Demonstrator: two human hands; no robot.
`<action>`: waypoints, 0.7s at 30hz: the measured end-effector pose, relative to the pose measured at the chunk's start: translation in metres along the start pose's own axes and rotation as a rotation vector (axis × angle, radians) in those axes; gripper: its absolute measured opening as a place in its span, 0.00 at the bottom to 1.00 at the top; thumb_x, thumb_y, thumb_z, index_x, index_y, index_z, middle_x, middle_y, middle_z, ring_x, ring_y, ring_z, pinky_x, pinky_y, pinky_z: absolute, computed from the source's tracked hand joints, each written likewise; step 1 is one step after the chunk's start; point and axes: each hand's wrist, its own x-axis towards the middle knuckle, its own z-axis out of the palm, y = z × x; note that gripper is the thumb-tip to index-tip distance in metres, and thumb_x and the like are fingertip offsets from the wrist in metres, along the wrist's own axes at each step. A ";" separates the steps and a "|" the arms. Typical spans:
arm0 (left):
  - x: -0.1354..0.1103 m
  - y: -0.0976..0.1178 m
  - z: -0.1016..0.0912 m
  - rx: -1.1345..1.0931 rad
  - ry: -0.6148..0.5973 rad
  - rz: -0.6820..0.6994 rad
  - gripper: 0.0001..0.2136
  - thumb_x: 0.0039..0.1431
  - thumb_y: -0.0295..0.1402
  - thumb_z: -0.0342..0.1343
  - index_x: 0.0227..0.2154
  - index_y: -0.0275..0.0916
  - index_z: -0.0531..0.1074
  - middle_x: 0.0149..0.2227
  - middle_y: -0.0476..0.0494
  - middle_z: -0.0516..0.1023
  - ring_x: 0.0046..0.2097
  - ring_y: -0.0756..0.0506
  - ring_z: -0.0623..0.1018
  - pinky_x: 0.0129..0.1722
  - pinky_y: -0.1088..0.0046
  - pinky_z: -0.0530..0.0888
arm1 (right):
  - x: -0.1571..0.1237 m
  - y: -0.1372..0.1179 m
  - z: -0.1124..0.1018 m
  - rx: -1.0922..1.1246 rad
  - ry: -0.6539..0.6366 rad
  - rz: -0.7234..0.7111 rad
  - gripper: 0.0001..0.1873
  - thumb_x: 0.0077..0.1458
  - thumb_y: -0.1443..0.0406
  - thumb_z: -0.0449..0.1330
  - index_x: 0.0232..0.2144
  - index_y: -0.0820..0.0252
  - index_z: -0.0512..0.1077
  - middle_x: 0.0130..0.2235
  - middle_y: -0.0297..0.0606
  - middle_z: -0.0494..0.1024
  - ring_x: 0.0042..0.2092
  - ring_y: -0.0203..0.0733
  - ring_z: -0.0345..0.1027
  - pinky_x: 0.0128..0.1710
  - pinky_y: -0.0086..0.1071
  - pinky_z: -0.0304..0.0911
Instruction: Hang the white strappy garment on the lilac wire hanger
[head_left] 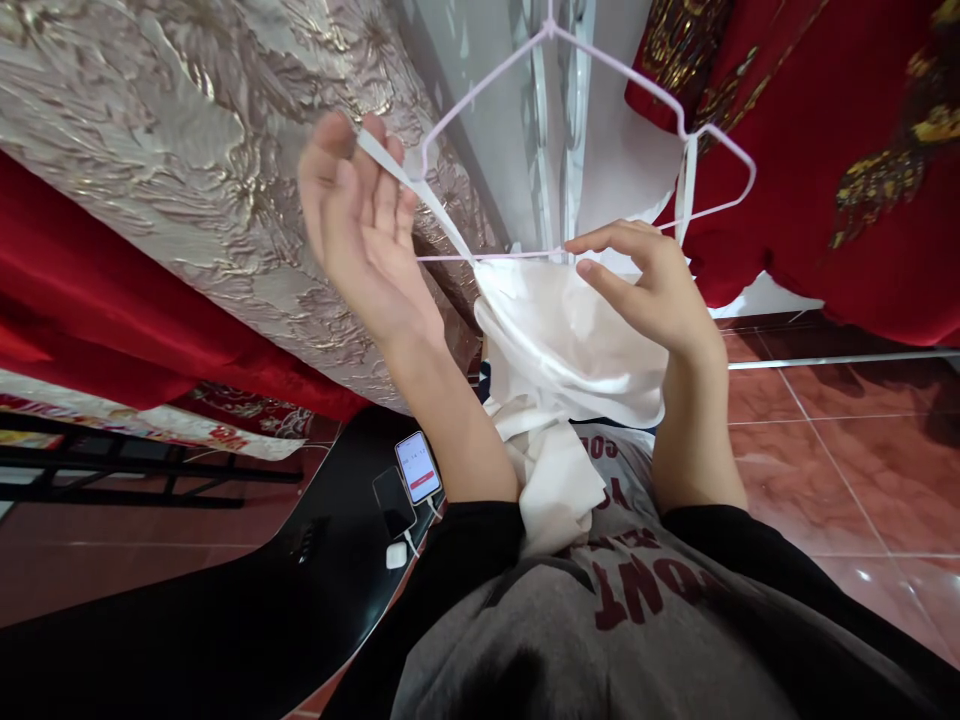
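1. Crossing the left hand's (367, 225) part-curled fingers, a white strap (442, 215) ran taut; whether it was gripped could not be told.
2. Right hand (652, 290): released, forefinger and thumb parted, near the lower bar of the hanger.
3. Pink hanger (551, 29): stood between both hands.
4. White garment (592, 320): hung below that bar, before the torso.
5. Black table (225, 620), left: bore a lit phone (417, 467) and a dark phone (394, 503).
6. Red fabric (772, 220), gold-decorated: hung right.

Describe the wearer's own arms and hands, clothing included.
The left hand and right hand are bare: no gloves, rings or watch show. Black sleeves leave the forearms uncovered and join a grey shirt printed with dark red lettering.
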 end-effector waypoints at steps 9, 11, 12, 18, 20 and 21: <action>0.002 -0.046 -0.069 0.235 0.461 0.064 0.11 0.65 0.26 0.56 0.47 0.46 0.73 0.55 0.47 0.81 0.55 0.42 0.81 0.59 0.58 0.73 | -0.003 0.003 -0.004 -0.043 0.003 -0.011 0.11 0.67 0.54 0.62 0.45 0.49 0.80 0.47 0.36 0.85 0.51 0.51 0.77 0.61 0.52 0.63; 0.003 -0.054 -0.077 0.219 0.385 -0.092 0.07 0.65 0.31 0.59 0.44 0.47 0.75 0.49 0.47 0.83 0.53 0.40 0.82 0.54 0.60 0.75 | -0.003 0.000 -0.002 -0.034 -0.004 -0.017 0.12 0.67 0.53 0.63 0.46 0.49 0.80 0.48 0.36 0.85 0.52 0.51 0.77 0.62 0.53 0.63; 0.002 -0.055 -0.078 0.200 0.312 -0.164 0.05 0.66 0.34 0.60 0.43 0.47 0.76 0.47 0.45 0.84 0.53 0.40 0.82 0.52 0.61 0.75 | -0.003 -0.002 -0.001 -0.030 -0.010 -0.022 0.12 0.67 0.52 0.63 0.47 0.48 0.80 0.48 0.36 0.85 0.53 0.52 0.77 0.63 0.53 0.62; -0.009 -0.048 -0.053 0.061 0.070 -0.264 0.09 0.70 0.34 0.55 0.33 0.43 0.77 0.38 0.42 0.84 0.32 0.45 0.77 0.35 0.66 0.73 | -0.001 0.012 0.006 0.061 0.214 -0.031 0.11 0.66 0.53 0.62 0.47 0.48 0.78 0.51 0.39 0.82 0.54 0.52 0.76 0.59 0.53 0.69; -0.010 -0.046 -0.046 0.023 0.097 -0.234 0.12 0.72 0.31 0.52 0.31 0.43 0.75 0.35 0.43 0.83 0.28 0.47 0.74 0.33 0.68 0.71 | -0.002 0.029 0.002 0.126 0.478 -0.005 0.12 0.64 0.55 0.63 0.48 0.49 0.76 0.53 0.43 0.78 0.50 0.50 0.76 0.54 0.50 0.73; -0.011 -0.045 -0.043 0.015 0.109 -0.221 0.13 0.74 0.30 0.52 0.31 0.43 0.75 0.34 0.44 0.83 0.27 0.47 0.73 0.32 0.68 0.70 | -0.002 0.038 -0.001 0.151 0.566 0.031 0.14 0.63 0.56 0.65 0.49 0.49 0.74 0.54 0.44 0.77 0.47 0.48 0.76 0.51 0.49 0.74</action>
